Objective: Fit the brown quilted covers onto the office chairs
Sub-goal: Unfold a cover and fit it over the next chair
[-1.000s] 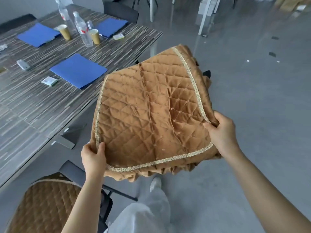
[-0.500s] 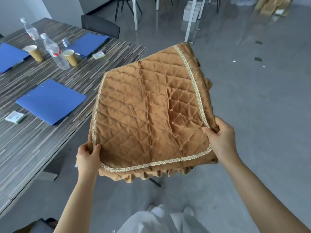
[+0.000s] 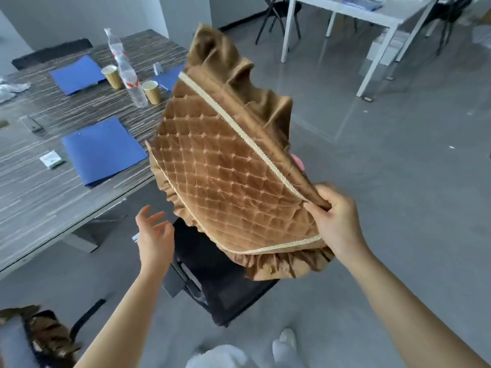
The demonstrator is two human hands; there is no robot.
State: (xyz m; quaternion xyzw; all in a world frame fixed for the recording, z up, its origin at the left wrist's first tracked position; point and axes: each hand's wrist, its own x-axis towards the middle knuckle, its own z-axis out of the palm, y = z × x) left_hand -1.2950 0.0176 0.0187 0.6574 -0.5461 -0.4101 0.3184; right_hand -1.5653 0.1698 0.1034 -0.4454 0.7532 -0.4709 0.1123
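The right hand (image 3: pixel 336 221) is closed on the near right corner of the cover (image 3: pixel 225 179), thumb on the quilted face by the cream trim, fingers curled behind the frill. The left hand (image 3: pixel 155 235) is free of the cloth, fingers spread and slightly curled, palm turned toward the cover's lower left edge and just apart from it.

The cover hangs tilted in the air, its far frilled end raised toward 12 o'clock, its near frill drooping over the black chair (image 3: pixel 220 282) right below — whether cloth and chair touch cannot be told. A second chair (image 3: pixel 45 338) at 7 o'clock shows brown fabric on it, blurred.

On the striped table (image 3: pixel 39 187) at 9 to 11 o'clock stand two paper cups (image 3: pixel 151 92), upright; what is in them cannot be seen. Between them stands a clear bottle (image 3: pixel 132 81), a second bottle behind it. Blue folders (image 3: pixel 103 151) lie flat on the table, the nearest just left of the cover, with a small white packet (image 3: pixel 51 160) beside it.

The table's near edge runs diagonally past the left hand, close to the chair's left side. The grey floor (image 3: pixel 398 160) is open from 1 to 5 o'clock — a white table (image 3: pixel 372 17) with dark chairs stands well apart at 1 o'clock. White shoes (image 3: pixel 285 346) show at 6 o'clock, just beside the chair's near corner.
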